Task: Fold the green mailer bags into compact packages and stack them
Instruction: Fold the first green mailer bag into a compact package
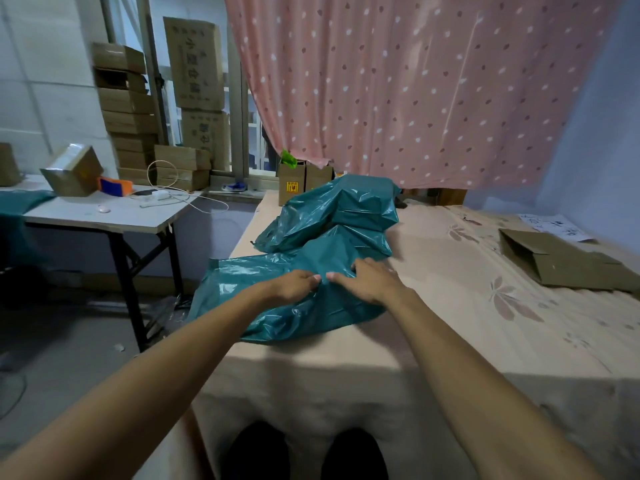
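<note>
Pinching the near green mailer bag (pixel 277 306) on the bed (pixel 450 299) with the curled fingers (pixel 313 278) of your left hand (pixel 296 284), you press your right hand (pixel 369 282), fingers straight, beside it, apparently to set the crease.

A tall carton (pixel 194 64) by the window carried a column of large printed Chinese characters, too blurred to read. The carton beneath it (pixel 205 131) bore more, equally unclear. A small carton (pixel 289 174) at the bed's far end wore an orange handling label (pixel 292 187) with pictograms. A paper sheet (pixel 554 226) showed dark handwriting, which was illegible.
</note>
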